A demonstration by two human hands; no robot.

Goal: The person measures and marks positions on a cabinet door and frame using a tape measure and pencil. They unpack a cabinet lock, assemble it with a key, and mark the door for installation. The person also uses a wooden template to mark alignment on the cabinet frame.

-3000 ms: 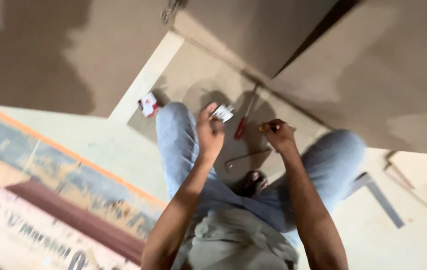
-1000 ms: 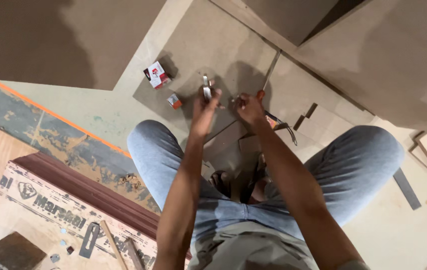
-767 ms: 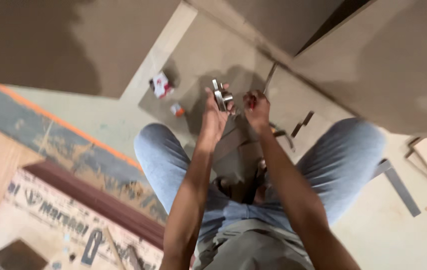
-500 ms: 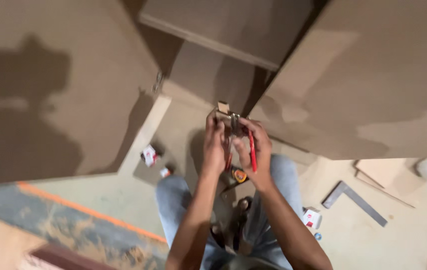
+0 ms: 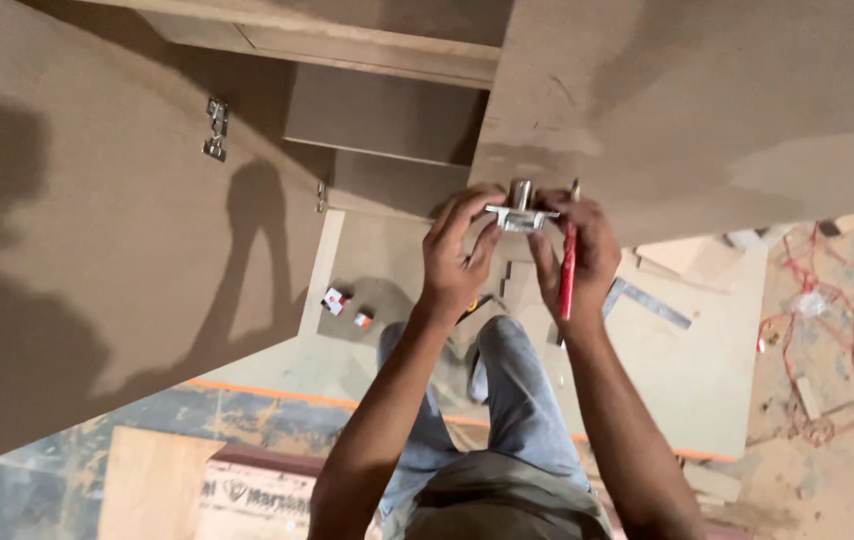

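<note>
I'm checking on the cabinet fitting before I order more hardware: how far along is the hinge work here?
One hinge already sits on the open door panel. Both hands hold a second metal hinge against the right board's edge, the right hand also gripping a red screwdriver. No screws show in it yet.

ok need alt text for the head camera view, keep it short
Seen from above, a person's left hand and right hand press a metal hinge against the edge of a brown cabinet panel; the right hand also holds a red screwdriver. Another hinge is on the open door at left, and two small boxes lie on the floor.
</note>
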